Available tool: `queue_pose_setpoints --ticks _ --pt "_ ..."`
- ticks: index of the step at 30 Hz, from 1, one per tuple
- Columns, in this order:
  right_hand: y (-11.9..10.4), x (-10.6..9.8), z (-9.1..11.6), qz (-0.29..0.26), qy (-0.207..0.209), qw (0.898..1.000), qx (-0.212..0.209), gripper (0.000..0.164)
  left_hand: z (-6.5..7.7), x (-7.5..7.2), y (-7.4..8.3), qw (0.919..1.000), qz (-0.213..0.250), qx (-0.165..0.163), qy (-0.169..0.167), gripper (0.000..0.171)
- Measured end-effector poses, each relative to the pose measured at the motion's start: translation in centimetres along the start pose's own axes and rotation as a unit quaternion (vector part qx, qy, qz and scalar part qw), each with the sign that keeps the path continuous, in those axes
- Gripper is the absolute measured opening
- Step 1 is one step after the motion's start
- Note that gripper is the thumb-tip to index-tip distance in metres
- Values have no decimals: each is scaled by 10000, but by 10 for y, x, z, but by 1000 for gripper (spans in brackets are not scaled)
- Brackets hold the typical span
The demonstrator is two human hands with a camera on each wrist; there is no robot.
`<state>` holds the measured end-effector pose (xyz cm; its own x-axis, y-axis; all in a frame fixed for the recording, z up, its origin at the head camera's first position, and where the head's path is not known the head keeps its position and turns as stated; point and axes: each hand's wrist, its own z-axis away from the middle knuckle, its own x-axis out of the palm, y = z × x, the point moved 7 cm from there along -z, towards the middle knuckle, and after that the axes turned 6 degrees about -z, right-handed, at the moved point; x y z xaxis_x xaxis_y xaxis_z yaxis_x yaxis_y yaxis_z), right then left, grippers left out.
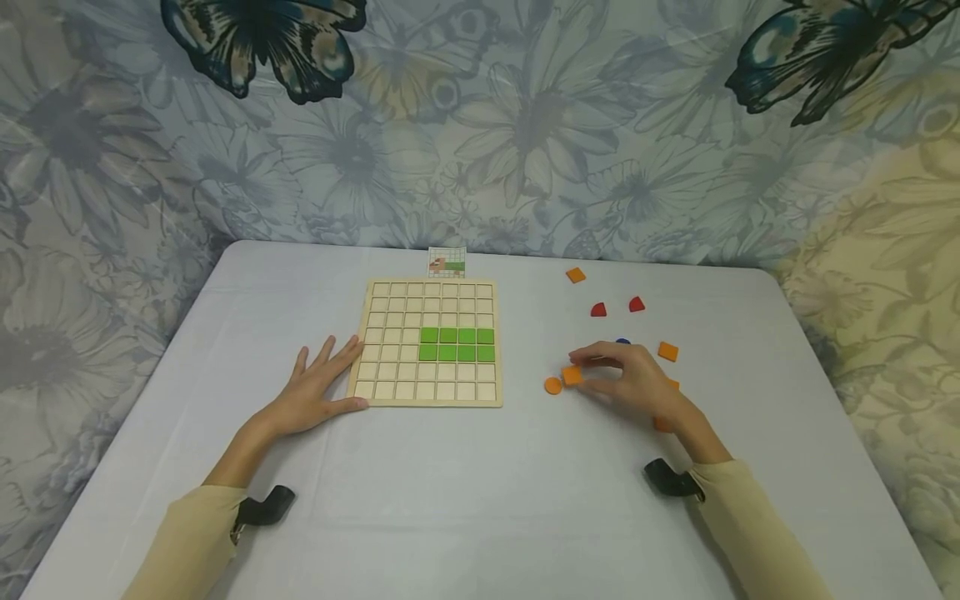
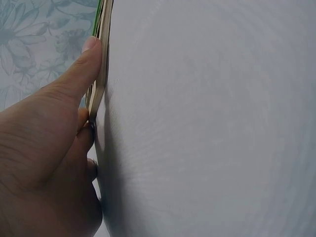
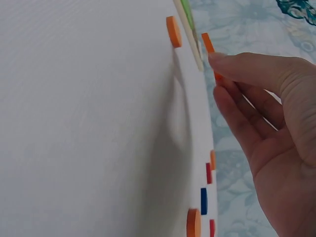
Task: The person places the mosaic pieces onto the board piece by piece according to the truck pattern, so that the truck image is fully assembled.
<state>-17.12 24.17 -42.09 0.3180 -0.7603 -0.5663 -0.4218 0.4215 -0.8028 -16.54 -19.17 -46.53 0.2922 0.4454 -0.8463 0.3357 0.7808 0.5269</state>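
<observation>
A wooden grid board (image 1: pixel 423 390) lies flat, with green square tiles (image 1: pixel 457 343) filling two rows on its right side. My left hand (image 1: pixel 315 396) rests spread at the board's lower left, fingertips at the left edge and thumb at the near corner. In the left wrist view the thumb (image 2: pixel 79 71) lies along the board's edge (image 2: pixel 103 54). Right of the board, my right hand (image 1: pixel 637 379) pinches an orange square tile (image 1: pixel 572 375) between thumb and fingers. The right wrist view shows this orange tile (image 3: pixel 207 42) held above the table. An orange round piece (image 1: pixel 552 386) lies just left of it.
A small pattern card (image 1: pixel 447 262) stands behind the board. Two red quarter-round pieces (image 1: pixel 636 304), a partly hidden blue piece (image 1: pixel 622 341) and several orange pieces (image 1: pixel 668 352) are scattered around the right hand. A floral curtain (image 1: pixel 525 167) hangs beyond the white table (image 1: pixel 450 500).
</observation>
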Motion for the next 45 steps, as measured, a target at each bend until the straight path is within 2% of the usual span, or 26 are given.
queue_pose_setpoints --ticks 9,30,37,40,45 --pt "-4 18 -20 -370 -27 9991 183 39 1 -1 0 10000 -15 -33 -24 94" --pt "-22 45 -58 -502 -127 9985 -189 40 -1 2 -5 9997 -56 -80 -219 95" --pt "-28 54 -73 -641 -144 9976 -239 39 -1 2 -3 9997 -33 -128 -203 96" --pt "-39 61 -79 -578 -227 9978 -236 38 0 1 -3 9997 -45 -136 -179 96" --pt "-37 71 -89 -512 -274 9979 -293 37 -1 1 -2 9998 -55 -118 -158 95"
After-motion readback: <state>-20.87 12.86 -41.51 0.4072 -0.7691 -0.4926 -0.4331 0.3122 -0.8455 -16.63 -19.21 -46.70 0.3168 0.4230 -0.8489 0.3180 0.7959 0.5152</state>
